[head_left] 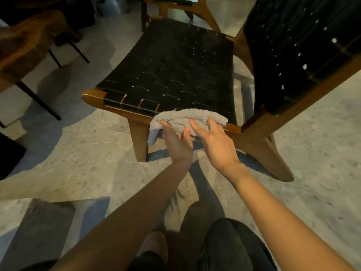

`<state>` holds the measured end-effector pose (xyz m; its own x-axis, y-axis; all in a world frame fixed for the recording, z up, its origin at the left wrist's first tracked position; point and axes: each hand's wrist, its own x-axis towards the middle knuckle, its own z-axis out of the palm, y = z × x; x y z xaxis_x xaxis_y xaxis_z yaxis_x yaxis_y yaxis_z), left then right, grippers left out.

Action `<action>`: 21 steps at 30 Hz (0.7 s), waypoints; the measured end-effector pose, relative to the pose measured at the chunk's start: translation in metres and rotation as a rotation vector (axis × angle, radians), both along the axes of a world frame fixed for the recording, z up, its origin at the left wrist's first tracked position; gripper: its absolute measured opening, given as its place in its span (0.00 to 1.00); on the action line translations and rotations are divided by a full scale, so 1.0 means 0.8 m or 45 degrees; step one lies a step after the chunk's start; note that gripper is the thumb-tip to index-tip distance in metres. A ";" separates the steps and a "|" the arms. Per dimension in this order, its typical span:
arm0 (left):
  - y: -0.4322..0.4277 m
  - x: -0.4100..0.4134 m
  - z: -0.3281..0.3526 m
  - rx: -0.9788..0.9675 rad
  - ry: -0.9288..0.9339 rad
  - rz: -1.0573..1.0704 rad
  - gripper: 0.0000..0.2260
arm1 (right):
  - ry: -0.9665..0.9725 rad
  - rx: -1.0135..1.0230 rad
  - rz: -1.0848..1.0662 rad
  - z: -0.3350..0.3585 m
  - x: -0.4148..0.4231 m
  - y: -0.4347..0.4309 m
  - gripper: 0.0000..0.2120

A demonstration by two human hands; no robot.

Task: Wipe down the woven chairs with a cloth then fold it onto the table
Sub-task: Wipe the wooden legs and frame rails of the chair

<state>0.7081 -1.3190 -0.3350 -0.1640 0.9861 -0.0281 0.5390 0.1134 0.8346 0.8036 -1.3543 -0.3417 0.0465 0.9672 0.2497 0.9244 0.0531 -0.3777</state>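
Note:
A low woven chair [172, 71] with black straps and a brown wooden frame stands in front of me, its backrest rising at the right. A grey fluffy cloth [181, 118] is bunched at the near side rail of the seat. My left hand [175, 139] grips the cloth's left part from below, a corner hanging down past it. My right hand [213, 137] is closed on the cloth's right end, fingers curled over it. A wooden table [25, 42] with thin black legs stands at the left.
A second wooden chair frame [175, 6] shows behind the seat at the top. The floor [88, 153] is pale speckled stone. My legs and a shoe [154, 245] are at the bottom. A dark object [9, 153] sits at the left edge.

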 end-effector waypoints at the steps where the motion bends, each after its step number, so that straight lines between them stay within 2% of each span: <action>1: -0.007 0.009 -0.003 0.015 -0.003 -0.023 0.31 | 0.025 0.006 -0.029 -0.003 0.008 -0.008 0.26; 3: -0.023 0.029 -0.006 0.022 0.081 -0.025 0.31 | -0.002 0.018 -0.100 -0.010 0.025 -0.023 0.24; 4: -0.031 0.038 -0.007 -0.001 0.039 -0.036 0.31 | -0.005 0.010 -0.138 -0.012 0.033 -0.031 0.25; 6: -0.046 0.059 -0.009 -0.035 -0.201 -0.144 0.32 | -0.053 -0.028 -0.209 -0.018 0.052 -0.049 0.28; 10: -0.066 0.077 -0.019 -0.001 -0.338 -0.217 0.28 | -0.098 -0.099 -0.337 -0.027 0.081 -0.074 0.30; 11: -0.069 0.079 -0.018 -0.030 -0.446 -0.178 0.27 | -0.100 -0.094 -0.326 -0.027 0.084 -0.076 0.29; 13: -0.067 0.081 -0.015 -0.028 -0.513 -0.045 0.28 | -0.096 -0.071 -0.230 -0.023 0.083 -0.075 0.27; 17: -0.039 0.065 -0.001 0.040 -0.422 0.210 0.32 | -0.134 -0.045 -0.005 -0.012 0.062 -0.058 0.28; 21: -0.012 0.034 0.014 0.066 -0.365 0.338 0.33 | -0.113 0.021 0.019 -0.001 0.030 -0.028 0.29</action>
